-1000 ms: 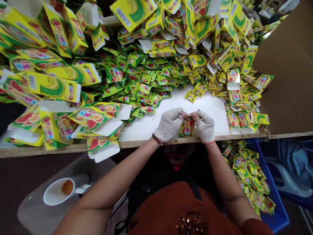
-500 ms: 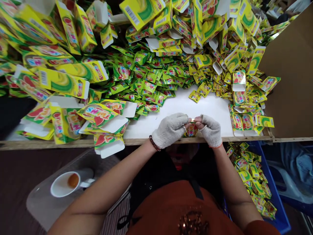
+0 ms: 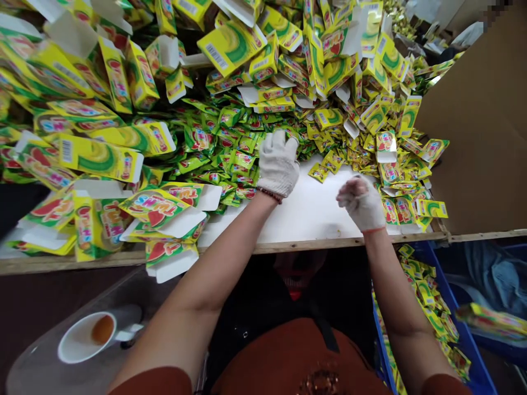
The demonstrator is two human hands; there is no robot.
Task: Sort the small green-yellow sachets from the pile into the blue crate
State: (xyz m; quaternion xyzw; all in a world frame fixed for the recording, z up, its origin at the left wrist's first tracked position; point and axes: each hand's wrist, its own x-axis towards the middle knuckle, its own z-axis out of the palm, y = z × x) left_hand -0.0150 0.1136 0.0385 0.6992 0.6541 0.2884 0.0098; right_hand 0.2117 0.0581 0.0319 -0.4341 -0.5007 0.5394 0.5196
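My left hand point(image 3: 279, 164), in a white fingerless-style glove with a beaded bracelet at the wrist, lies over the heap of green candy packets point(image 3: 201, 137). Its fingers curl down into the heap, and what they close on is hidden. Above the white tabletop point(image 3: 304, 214) is my right hand point(image 3: 363, 204), gloved too, its bare fingertips bent inward and slightly blurred. Nothing shows in it. Small yellow packets point(image 3: 332, 161) lie just beyond it. A yellow box point(image 3: 492, 321), smeared by motion, is in the air at the far right.
Open yellow boxes point(image 3: 156, 203) pile up at the left and back. Filled boxes point(image 3: 401, 211) stand at the table's right, beside a cardboard panel point(image 3: 481, 164). A blue crate point(image 3: 448, 285) of boxes sits below. A white cup point(image 3: 86, 337) stands on a stool at the lower left.
My hands have parted from the small box they held at the table edge. The left went forward onto the green packets, the right slightly up and right. A blurred box now appears at right.
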